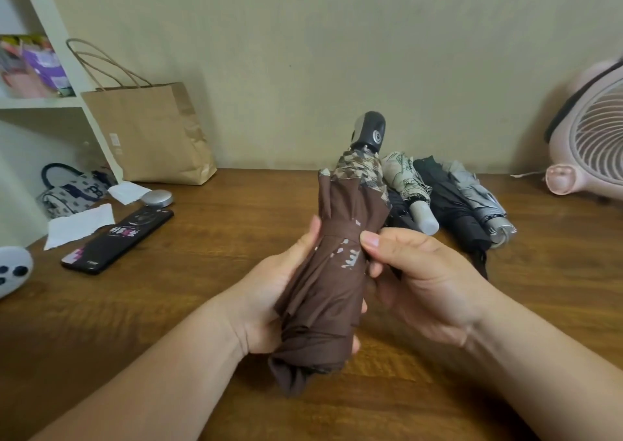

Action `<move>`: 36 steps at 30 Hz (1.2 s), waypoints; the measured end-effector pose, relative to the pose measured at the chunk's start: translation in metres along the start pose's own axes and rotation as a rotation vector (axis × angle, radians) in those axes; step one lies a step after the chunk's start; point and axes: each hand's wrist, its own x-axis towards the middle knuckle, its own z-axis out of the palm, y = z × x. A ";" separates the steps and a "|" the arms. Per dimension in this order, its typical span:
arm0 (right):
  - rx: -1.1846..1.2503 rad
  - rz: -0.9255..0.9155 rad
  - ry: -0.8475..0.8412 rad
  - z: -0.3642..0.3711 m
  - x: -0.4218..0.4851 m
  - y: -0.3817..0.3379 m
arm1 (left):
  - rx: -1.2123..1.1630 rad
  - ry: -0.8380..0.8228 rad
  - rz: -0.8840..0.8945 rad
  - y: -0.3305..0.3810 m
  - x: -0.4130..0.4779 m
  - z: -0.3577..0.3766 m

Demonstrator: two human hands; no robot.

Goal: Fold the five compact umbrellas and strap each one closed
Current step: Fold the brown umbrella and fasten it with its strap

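Wrapped left hand [269,302] round lower canopy of brown umbrella [323,289], fingers curled, to keep pleats wound tight. Pinched strap [347,233] with right hand [414,279], thumb on top, probably to press fastening closed. Held near upright above table [556,289], handle [371,134] uppermost. Beyond, four other umbrellas [448,204] bunched together, judged already folded.

Soft, even indoor light; wide-angle bending and blur at edges.

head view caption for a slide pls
Left hand grips a rolled brown umbrella, handle up; right hand pinches its strap, other umbrellas lying behind on the table.
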 end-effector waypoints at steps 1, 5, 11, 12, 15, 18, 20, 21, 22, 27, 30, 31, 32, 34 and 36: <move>-0.007 -0.007 0.023 -0.002 0.001 0.000 | -0.008 -0.004 0.002 0.003 0.002 0.005; -0.029 0.039 0.079 -0.006 0.001 -0.005 | 0.082 0.086 0.139 0.004 0.005 0.011; -0.376 0.106 0.327 -0.008 0.004 0.008 | 0.325 0.161 0.038 0.005 0.014 0.011; -0.451 0.088 0.361 -0.007 0.006 0.010 | 0.457 0.145 0.038 0.006 0.016 0.009; -0.741 0.053 0.354 -0.003 0.006 0.013 | 0.811 0.157 0.159 0.008 0.022 0.011; -0.891 0.047 0.309 -0.001 0.004 0.005 | 0.842 0.188 0.210 0.004 0.018 -0.001; -0.870 0.070 0.274 -0.001 0.004 -0.005 | 0.631 0.195 0.188 0.003 0.021 -0.002; -0.815 0.099 0.258 -0.001 0.003 -0.010 | 0.484 0.177 0.133 0.004 0.021 -0.001; -0.766 0.136 0.240 -0.001 0.002 -0.014 | 0.346 0.130 0.082 0.004 0.021 -0.002; -0.623 0.203 0.199 0.001 -0.002 -0.024 | 0.113 0.007 0.046 -0.003 0.021 -0.002; -0.586 0.170 0.186 0.002 -0.002 -0.027 | 0.066 -0.028 0.078 -0.007 0.021 0.002; -0.566 0.169 0.178 0.003 -0.003 -0.028 | 0.049 -0.029 0.086 -0.007 0.020 0.003; -0.551 0.169 0.168 0.004 -0.004 -0.029 | 0.032 -0.031 0.094 -0.008 0.020 0.002; -0.533 0.162 0.155 0.005 -0.005 -0.028 | 0.013 -0.053 0.099 -0.010 0.020 0.002; -0.498 0.152 0.159 0.008 -0.007 -0.025 | -0.004 -0.092 0.095 -0.011 0.021 0.002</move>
